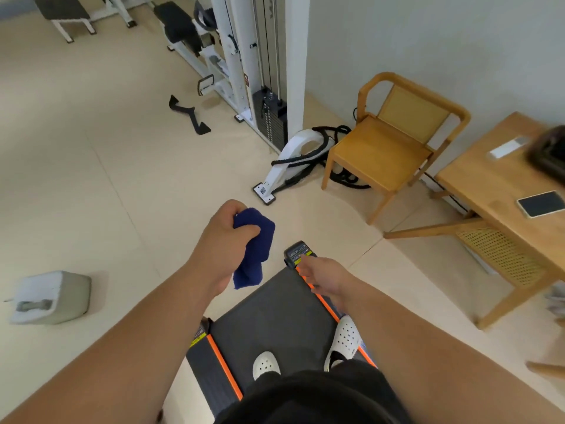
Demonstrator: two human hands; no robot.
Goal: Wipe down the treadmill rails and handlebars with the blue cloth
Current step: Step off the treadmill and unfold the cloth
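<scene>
I stand on a low black treadmill [275, 319] with orange stripes along both side rails; my white perforated shoes rest on its belt and right rail. My left hand [226, 237] is shut on a bunched dark blue cloth [252, 249], held in the air above the treadmill's far left corner. My right hand [324, 276] reaches down with fingers apart over the right orange-edged rail [328, 307], its fingertips near the rail's black end cap [298, 252]. Whether the fingers touch the rail is unclear. No handlebars are visible.
A wooden chair [388, 148] and a wooden table [501, 185] with a phone [541, 203] stand to the right. A white cable machine [263, 71] and black ropes [321, 154] are ahead. A grey box [52, 298] sits on the floor at left.
</scene>
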